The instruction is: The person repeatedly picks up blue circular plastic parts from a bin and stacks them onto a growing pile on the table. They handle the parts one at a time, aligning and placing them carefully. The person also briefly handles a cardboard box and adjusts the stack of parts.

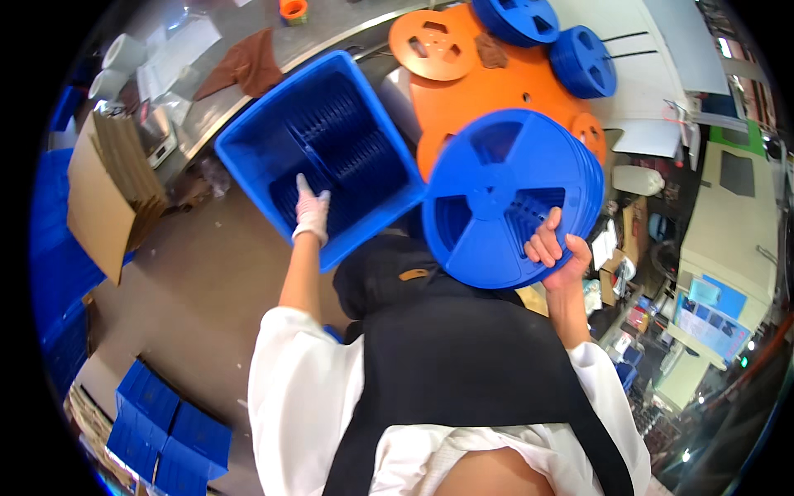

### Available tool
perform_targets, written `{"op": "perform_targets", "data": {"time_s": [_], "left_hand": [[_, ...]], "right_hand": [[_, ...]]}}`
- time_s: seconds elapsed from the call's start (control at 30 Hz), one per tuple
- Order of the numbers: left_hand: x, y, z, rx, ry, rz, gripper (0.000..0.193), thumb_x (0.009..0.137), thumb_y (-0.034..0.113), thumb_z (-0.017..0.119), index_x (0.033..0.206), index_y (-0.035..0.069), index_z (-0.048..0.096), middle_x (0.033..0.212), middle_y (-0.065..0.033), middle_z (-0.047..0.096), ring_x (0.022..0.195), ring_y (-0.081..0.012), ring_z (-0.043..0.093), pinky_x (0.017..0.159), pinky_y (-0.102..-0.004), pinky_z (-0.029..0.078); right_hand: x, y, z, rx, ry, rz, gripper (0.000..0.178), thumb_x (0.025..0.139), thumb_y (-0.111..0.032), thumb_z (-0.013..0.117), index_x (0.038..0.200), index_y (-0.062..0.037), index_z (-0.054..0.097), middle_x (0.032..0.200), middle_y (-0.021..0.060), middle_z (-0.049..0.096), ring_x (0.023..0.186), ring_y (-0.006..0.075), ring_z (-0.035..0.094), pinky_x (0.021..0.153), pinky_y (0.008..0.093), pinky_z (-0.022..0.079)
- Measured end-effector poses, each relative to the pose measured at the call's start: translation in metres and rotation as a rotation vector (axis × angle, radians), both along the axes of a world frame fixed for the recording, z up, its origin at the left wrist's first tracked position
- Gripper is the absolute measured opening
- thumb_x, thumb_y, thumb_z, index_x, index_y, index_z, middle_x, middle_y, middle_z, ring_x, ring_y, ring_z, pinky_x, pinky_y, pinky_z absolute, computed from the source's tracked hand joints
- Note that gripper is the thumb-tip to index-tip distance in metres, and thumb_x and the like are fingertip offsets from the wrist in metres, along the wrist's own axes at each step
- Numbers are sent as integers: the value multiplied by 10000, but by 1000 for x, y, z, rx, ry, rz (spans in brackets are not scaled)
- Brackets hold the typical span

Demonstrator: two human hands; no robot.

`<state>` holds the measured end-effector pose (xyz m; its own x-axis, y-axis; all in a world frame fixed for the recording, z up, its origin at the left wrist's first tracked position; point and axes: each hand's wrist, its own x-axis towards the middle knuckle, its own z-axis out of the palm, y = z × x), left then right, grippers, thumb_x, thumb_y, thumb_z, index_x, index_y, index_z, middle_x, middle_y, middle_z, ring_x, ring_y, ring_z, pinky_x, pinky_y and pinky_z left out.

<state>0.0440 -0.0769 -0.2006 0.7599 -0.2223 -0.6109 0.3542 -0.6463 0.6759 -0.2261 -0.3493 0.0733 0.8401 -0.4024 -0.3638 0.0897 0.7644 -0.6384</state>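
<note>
A blue plastic bin [361, 68] stands in front of me, tilted in view. Two rows of dark, thin-edged discs or ribs show inside it; I cannot tell which. My left hand [311, 213], in a pale glove, reaches over the bin's near left side with fingers stretched and nothing in them. To the right is a stack of round blue reels [490, 192], with wedge-shaped openings in the top one. My bare right hand [559, 256] lies at the stack's near right rim, fingers curled over the top reel beside an opening, thumb outward.
Behind the reels lies an orange board [463, 103] carrying an orange disc [432, 45] and more blue reels [581, 62]. A metal bench [339, 25] with a brown cloth [248, 62] runs along the far left. Cardboard sheets [99, 198] and blue boxes [169, 430] stand left.
</note>
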Motion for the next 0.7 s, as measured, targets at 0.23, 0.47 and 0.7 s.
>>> {"op": "perform_targets", "data": {"time_s": [0.23, 0.47, 0.7], "left_hand": [[-38, -25, 151, -279, -973, -858, 614, 653, 118, 722, 1244, 48, 572, 1325, -239, 510, 1270, -442, 450, 1093, -542, 371], [-42, -17, 176, -461, -1204, -1072, 327, 749, 80, 617, 1074, 114, 619, 1246, -179, 575, 1177, -368, 553, 1043, -532, 439], [-43, 4, 167, -434, -1080, -1039, 259, 786, 52, 608, 1045, 42, 610, 1281, -214, 574, 1200, -387, 563, 1011, -440, 484]], "right_hand": [[2, -19, 6, 191, -374, 144, 279, 834, -272, 673, 901, -86, 476, 526, -46, 458, 416, 84, 446, 525, 278, 439], [18, -6, 15, 203, -398, 248, 283, 895, -288, 679, 859, -97, 473, 501, -65, 461, 393, 58, 469, 467, 236, 449], [27, -2, 2, 217, -365, 199, 569, 909, -443, 643, 1234, -20, 446, 841, 76, 618, 764, 220, 631, 798, 408, 514]]}}
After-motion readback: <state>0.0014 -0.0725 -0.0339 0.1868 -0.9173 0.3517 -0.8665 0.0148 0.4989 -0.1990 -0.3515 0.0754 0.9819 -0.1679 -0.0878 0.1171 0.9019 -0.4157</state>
